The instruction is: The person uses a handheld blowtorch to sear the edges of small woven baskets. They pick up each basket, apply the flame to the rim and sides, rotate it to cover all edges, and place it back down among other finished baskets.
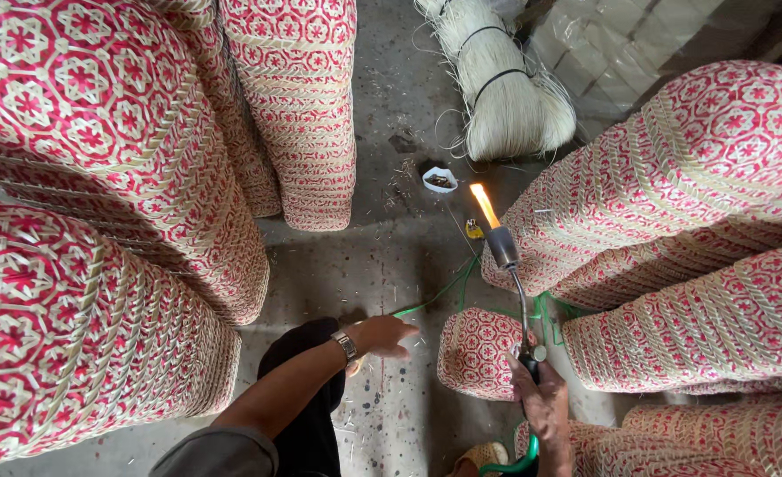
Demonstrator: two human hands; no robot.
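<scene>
I hold the lit gas torch (508, 265) in my right hand (546, 408), fist closed on its grip, flame up beside the stacked red-and-cream woven baskets (674, 203). My left hand (385, 336) hangs open and empty over the concrete floor (364, 265), near a green strap (440, 296) and just left of one small basket (478, 352). Judged step: singeing stray fibres; the next move calls for short passes with the flame kept off the weave.

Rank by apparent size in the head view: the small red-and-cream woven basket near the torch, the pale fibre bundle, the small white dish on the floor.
1. Pale fibre bundle, though it lies farther away.
2. Small red-and-cream woven basket, fairly close behind it.
3. Small white dish, clearly smallest.
</scene>
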